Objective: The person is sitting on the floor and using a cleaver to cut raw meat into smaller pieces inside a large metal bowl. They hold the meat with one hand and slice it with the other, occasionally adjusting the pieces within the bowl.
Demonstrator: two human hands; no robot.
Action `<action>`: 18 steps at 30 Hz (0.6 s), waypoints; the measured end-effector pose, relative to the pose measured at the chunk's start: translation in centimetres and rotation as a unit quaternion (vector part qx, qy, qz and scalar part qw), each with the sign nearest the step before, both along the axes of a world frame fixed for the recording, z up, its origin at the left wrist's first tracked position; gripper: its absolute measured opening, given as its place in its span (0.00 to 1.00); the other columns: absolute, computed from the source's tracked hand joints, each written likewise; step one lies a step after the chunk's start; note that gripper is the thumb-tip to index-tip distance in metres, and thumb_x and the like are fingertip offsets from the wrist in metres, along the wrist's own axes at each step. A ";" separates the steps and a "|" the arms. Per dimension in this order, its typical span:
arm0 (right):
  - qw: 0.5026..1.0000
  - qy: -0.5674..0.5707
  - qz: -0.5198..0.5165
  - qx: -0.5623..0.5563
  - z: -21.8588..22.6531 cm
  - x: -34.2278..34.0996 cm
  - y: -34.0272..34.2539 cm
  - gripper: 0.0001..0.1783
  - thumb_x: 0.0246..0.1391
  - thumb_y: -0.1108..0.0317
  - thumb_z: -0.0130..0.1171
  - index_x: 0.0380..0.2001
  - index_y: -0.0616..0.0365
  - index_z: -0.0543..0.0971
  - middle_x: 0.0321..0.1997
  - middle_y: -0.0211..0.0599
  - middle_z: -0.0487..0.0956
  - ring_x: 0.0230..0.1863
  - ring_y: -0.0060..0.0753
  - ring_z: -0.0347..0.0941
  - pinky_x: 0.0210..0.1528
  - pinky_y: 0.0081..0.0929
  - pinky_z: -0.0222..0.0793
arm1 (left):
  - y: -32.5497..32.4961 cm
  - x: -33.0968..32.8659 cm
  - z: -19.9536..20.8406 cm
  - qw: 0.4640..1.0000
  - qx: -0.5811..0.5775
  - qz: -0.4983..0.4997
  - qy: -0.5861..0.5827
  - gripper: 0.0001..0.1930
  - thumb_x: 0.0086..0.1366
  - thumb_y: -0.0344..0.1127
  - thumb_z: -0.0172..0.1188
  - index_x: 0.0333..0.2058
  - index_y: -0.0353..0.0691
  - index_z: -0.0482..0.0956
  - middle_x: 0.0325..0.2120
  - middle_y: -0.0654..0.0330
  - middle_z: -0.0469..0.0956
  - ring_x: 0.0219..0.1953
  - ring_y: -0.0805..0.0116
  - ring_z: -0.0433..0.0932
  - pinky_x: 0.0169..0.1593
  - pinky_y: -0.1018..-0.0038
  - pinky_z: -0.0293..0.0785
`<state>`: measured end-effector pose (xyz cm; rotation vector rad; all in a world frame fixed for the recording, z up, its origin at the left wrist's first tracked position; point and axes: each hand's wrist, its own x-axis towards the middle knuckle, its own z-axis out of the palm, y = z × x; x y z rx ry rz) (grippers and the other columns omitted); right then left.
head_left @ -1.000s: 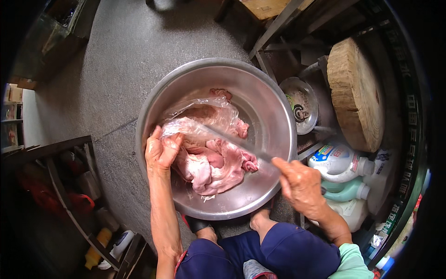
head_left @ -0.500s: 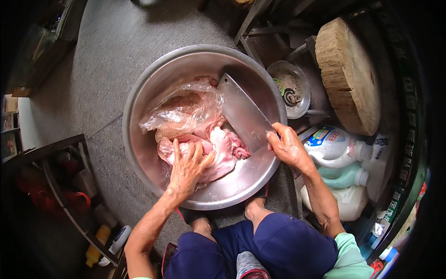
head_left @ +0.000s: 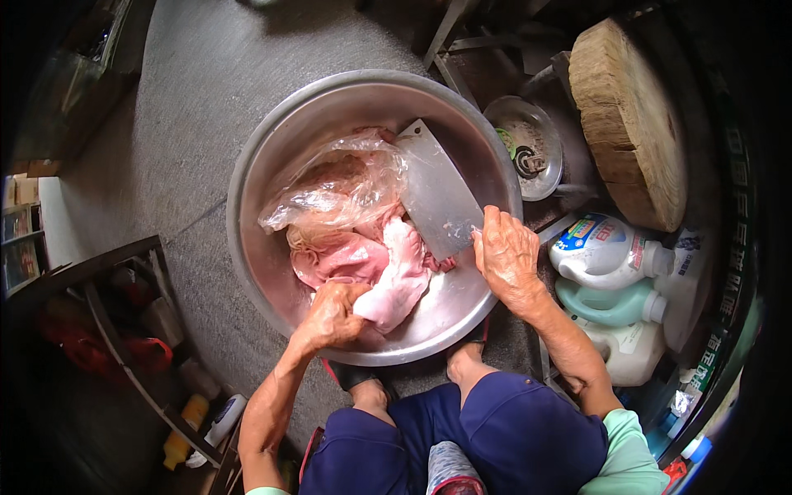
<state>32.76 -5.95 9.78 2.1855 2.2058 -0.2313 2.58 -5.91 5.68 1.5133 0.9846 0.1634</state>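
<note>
Nearest are the knees in dark blue trousers (head_left: 511,429), just on the near side of the metal basin (head_left: 454,309). Over the basin's near left part, the left hand (head_left: 333,313) has its fingers curled in, gripping the near end of the pink meat (head_left: 403,276); the fingertips are hidden, so I cannot tell how tightly. At the basin's right rim, the right hand (head_left: 507,256) is wrapped in a fist around the handle end of a broad knife (head_left: 441,190), whose blade slants away over the basin, to the right of the meat. The meat lies in the middle of the basin, and a crumpled clear plastic bag (head_left: 338,186) is in the basin's far left part.

The step in hand looks to be gathering up the meat while the knife is held to one side. The next move calls for a sure hold on this slippery piece, with the left fingers clear of the blade.

To the right of the basin are a white jug (head_left: 610,252) and a green jug (head_left: 606,303); farther up that side come a shallow bowl (head_left: 544,186) and a thick round wooden block (head_left: 631,124).
</note>
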 end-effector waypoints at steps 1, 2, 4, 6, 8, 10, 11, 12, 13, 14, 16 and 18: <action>1.000 -0.018 0.005 -0.018 0.1 -0.1 0.2 0.19 0.50 0.70 0.66 0.45 0.62 0.73 0.37 0.45 0.78 0.42 0.49 0.77 0.43 0.42 0.72 | 0.3 -0.1 0.4 0.994 -0.091 0.039 -0.044 0.12 0.49 0.29 0.64 0.34 0.32 0.82 0.30 0.55 0.84 0.35 0.63 0.82 0.41 0.68 0.75; 0.999 -0.016 0.035 0.012 0.4 -0.5 0.4 0.17 0.49 0.70 0.65 0.41 0.62 0.73 0.37 0.45 0.76 0.41 0.48 0.76 0.42 0.43 0.71 | 0.3 -0.1 0.6 0.976 -0.182 0.079 -0.087 0.13 0.50 0.28 0.63 0.37 0.31 0.83 0.32 0.57 0.84 0.36 0.67 0.82 0.43 0.70 0.76; 0.993 -0.010 0.095 0.073 1.4 -1.4 0.9 0.12 0.48 0.70 0.64 0.34 0.61 0.73 0.36 0.45 0.74 0.39 0.46 0.73 0.41 0.43 0.68 | -0.6 -0.1 -0.5 0.908 -0.322 0.171 -0.205 0.21 0.50 0.24 0.62 0.46 0.28 0.83 0.41 0.60 0.84 0.42 0.71 0.81 0.51 0.73 0.77; 0.962 0.192 0.181 0.076 1.6 -1.8 0.7 0.25 0.44 0.73 0.65 0.49 0.65 0.74 0.46 0.51 0.75 0.48 0.53 0.73 0.49 0.47 0.68 | -0.4 0.8 0.0 0.844 -0.405 0.277 -0.216 0.21 0.48 0.22 0.60 0.44 0.29 0.84 0.34 0.61 0.84 0.36 0.73 0.81 0.44 0.74 0.78; 0.897 0.380 0.194 -0.115 1.4 -3.7 0.8 0.32 0.42 0.72 0.65 0.55 0.64 0.73 0.55 0.53 0.75 0.57 0.56 0.72 0.58 0.48 0.67 | -0.9 0.6 -1.5 0.776 -0.476 0.311 -0.274 0.24 0.48 0.21 0.61 0.48 0.30 0.81 0.37 0.57 0.84 0.38 0.67 0.84 0.46 0.69 0.82; 0.882 0.399 0.219 -0.122 -0.5 -5.3 0.9 0.33 0.43 0.71 0.63 0.57 0.63 0.72 0.55 0.53 0.77 0.58 0.56 0.73 0.60 0.47 0.68 | -0.7 1.0 -1.2 0.740 -0.497 0.315 -0.326 0.25 0.49 0.20 0.60 0.50 0.30 0.80 0.40 0.56 0.84 0.39 0.66 0.84 0.48 0.68 0.83; 0.874 0.408 0.232 -0.126 -1.4 -5.8 1.1 0.33 0.43 0.71 0.62 0.57 0.63 0.72 0.55 0.53 0.78 0.59 0.56 0.73 0.61 0.46 0.68 | -0.8 1.0 -1.3 0.730 -0.503 0.318 -0.337 0.24 0.50 0.20 0.61 0.50 0.30 0.79 0.41 0.55 0.83 0.40 0.66 0.84 0.49 0.67 0.83; 0.856 0.436 0.214 -0.175 -2.1 -6.1 1.7 0.33 0.43 0.70 0.62 0.57 0.62 0.73 0.53 0.53 0.79 0.58 0.56 0.74 0.59 0.45 0.70 | -1.0 0.7 -1.6 0.720 -0.507 0.322 -0.347 0.24 0.51 0.21 0.61 0.51 0.30 0.79 0.42 0.55 0.83 0.41 0.65 0.84 0.49 0.67 0.83; 0.835 0.463 0.195 -0.224 -2.7 -6.4 2.5 0.32 0.43 0.70 0.61 0.56 0.62 0.73 0.51 0.53 0.80 0.56 0.56 0.75 0.57 0.43 0.71 | -1.2 0.5 -1.8 0.711 -0.511 0.326 -0.356 0.24 0.53 0.21 0.61 0.51 0.30 0.78 0.42 0.54 0.83 0.42 0.65 0.84 0.50 0.66 0.83; 0.812 0.487 0.174 -0.272 -3.0 -6.5 3.0 0.32 0.44 0.69 0.61 0.56 0.62 0.74 0.48 0.53 0.81 0.55 0.57 0.76 0.55 0.42 0.72 | -1.3 0.4 -1.9 0.675 -0.534 0.356 -0.363 0.23 0.55 0.22 0.62 0.52 0.29 0.78 0.43 0.53 0.83 0.43 0.63 0.84 0.51 0.66 0.82; 0.772 0.546 0.095 -0.311 -2.9 -6.6 3.1 0.24 0.44 0.70 0.60 0.49 0.63 0.79 0.41 0.46 0.83 0.47 0.44 0.79 0.49 0.34 0.74 | -1.4 0.2 -1.9 0.598 -0.575 0.413 -0.375 0.21 0.59 0.24 0.62 0.53 0.27 0.76 0.44 0.51 0.83 0.45 0.60 0.84 0.52 0.64 0.82; 0.705 0.605 0.034 -0.368 -2.7 -6.1 3.5 0.19 0.46 0.73 0.58 0.44 0.64 0.82 0.41 0.39 0.84 0.41 0.28 0.79 0.45 0.28 0.74 | -1.4 0.3 -1.4 0.550 -0.591 0.388 -0.445 0.25 0.69 0.41 0.61 0.56 0.25 0.74 0.50 0.45 0.80 0.51 0.53 0.82 0.58 0.58 0.77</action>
